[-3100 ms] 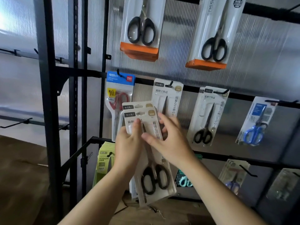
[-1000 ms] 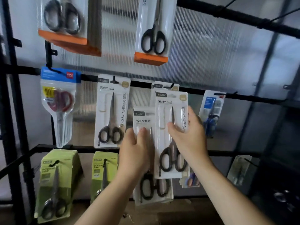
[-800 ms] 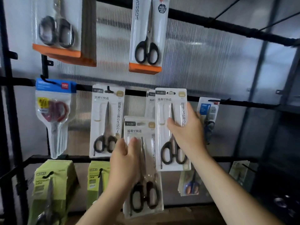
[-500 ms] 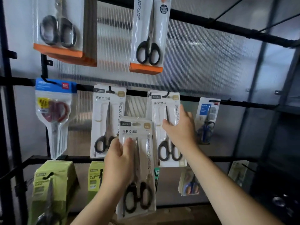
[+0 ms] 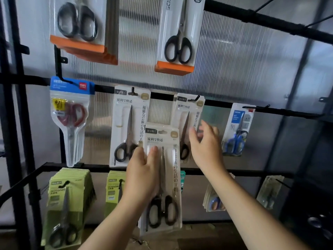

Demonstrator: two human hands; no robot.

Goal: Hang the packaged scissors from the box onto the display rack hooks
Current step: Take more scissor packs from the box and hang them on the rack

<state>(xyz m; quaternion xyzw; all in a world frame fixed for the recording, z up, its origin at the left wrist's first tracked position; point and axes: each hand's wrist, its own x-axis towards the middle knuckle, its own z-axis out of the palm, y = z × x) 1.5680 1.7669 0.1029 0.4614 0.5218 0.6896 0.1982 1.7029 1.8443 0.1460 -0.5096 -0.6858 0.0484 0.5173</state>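
Observation:
My left hand grips a white pack of black-handled scissors, held upright in front of the rack's middle row. Behind it, a same-looking pack hangs on a black hook. My right hand hovers just in front of that hung pack's right edge, fingers spread and blurred, holding nothing. Another matching pack hangs on the hook to the left. The box is out of view.
Orange-based scissor packs hang on the top row. A red-handled pack hangs at left and a blue-handled pack at right. Green packs fill the lower row. Black rack bars run across.
My right hand carried one pack up to the hook, hung it and let go; it now floats free with fingers spread. My left hand keeps its pack.

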